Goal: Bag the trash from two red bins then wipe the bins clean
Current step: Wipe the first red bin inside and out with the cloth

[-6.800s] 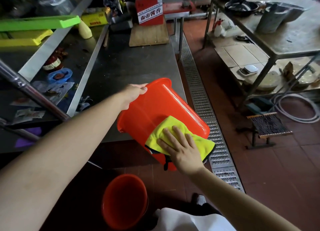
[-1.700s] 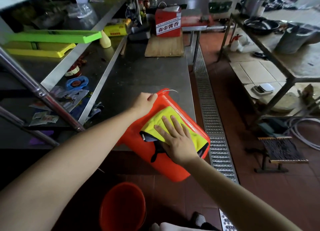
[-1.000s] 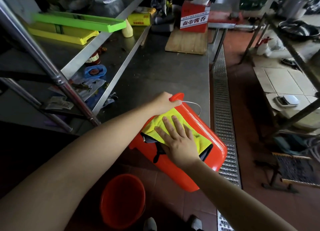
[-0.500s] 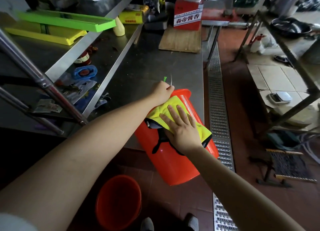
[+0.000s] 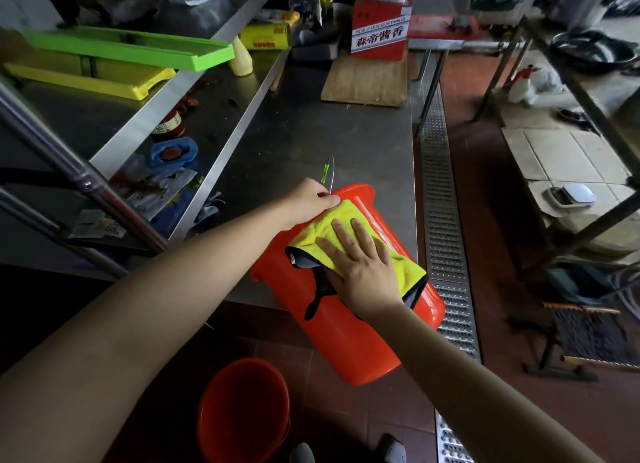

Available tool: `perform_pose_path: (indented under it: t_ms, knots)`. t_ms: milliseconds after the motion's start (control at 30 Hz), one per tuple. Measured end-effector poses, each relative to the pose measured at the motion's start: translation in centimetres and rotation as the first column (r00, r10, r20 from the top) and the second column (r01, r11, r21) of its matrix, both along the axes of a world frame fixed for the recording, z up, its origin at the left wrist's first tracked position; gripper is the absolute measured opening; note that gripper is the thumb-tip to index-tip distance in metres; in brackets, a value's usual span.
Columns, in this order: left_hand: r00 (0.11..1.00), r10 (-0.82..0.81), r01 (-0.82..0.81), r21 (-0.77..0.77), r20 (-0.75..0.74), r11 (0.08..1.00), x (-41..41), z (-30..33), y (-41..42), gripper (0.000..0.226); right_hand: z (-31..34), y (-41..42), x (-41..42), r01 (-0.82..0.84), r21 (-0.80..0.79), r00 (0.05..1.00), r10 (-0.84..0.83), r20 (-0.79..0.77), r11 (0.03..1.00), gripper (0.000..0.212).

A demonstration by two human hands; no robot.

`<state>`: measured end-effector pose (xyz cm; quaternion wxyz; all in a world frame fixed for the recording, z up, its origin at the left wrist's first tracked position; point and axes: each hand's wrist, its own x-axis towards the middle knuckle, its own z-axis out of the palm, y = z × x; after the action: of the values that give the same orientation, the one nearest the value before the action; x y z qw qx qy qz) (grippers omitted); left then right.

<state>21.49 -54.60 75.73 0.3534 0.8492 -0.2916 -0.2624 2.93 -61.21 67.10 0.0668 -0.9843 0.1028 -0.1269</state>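
Observation:
A red bin (image 5: 360,338) is held tilted in the air at the front edge of the steel counter, its rim toward the counter and its base toward me. My left hand (image 5: 310,201) grips the bin's rim, where a thin wire handle with a green grip sticks up. My right hand (image 5: 360,265) presses a yellow cloth (image 5: 398,265) flat against the bin's outer wall, fingers spread. A second red bin (image 5: 242,410) stands upright on the floor below, its mouth facing up.
The steel counter (image 5: 311,140) carries a wooden board (image 5: 367,81) and a red box (image 5: 379,29) at its far end. Shelves with green and yellow trays (image 5: 114,60) stand left. A metal floor drain (image 5: 443,227) runs along the right, with a rack (image 5: 588,116) beyond.
The cloth and my right hand have slid a little along the bin wall toward the rim. The bin has tipped slightly more, and my left hand keeps its hold on the rim.

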Motion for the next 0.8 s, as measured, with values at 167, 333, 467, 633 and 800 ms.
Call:
perform_pose_path:
  t_ms: [167, 333, 467, 633, 800]
  knots:
    - [0.999, 0.049, -0.051, -0.138, -0.02, 0.989, 0.1, 0.4, -0.4, 0.033, 1.1, -2.5, 2.0, 0.016, -0.007, 1.0, -0.017, -0.017, 1.0, 0.056]
    - [0.992, 0.012, -0.007, -0.045, 0.127, 0.999, 0.7, 0.1, -0.4, 0.026, 1.0, -3.8, 3.6, -0.048, -0.064, 0.992, 0.04, -0.121, 0.997, 0.055]
    - [0.95, -0.04, 0.03, 0.037, 0.31, 0.999, 1.1, -0.7, 1.0, 0.04, 0.6, -4.2, 3.4, -0.042, -0.076, 0.994, 0.034, -0.102, 0.996, 0.055]
    - [0.946, -0.029, 0.004, 0.077, 0.324, 0.997, 1.7, -1.5, 2.2, 0.055, 0.6, -3.0, 3.6, -0.05, -0.081, 0.991, 0.039, -0.129, 0.995, 0.056]
    - [0.958, 0.004, -0.034, 0.1, 0.287, 0.994, 2.3, -1.0, 1.9, 0.06, 0.9, -2.5, 4.5, -0.074, -0.103, 0.984, 0.056, -0.17, 0.992, 0.058]
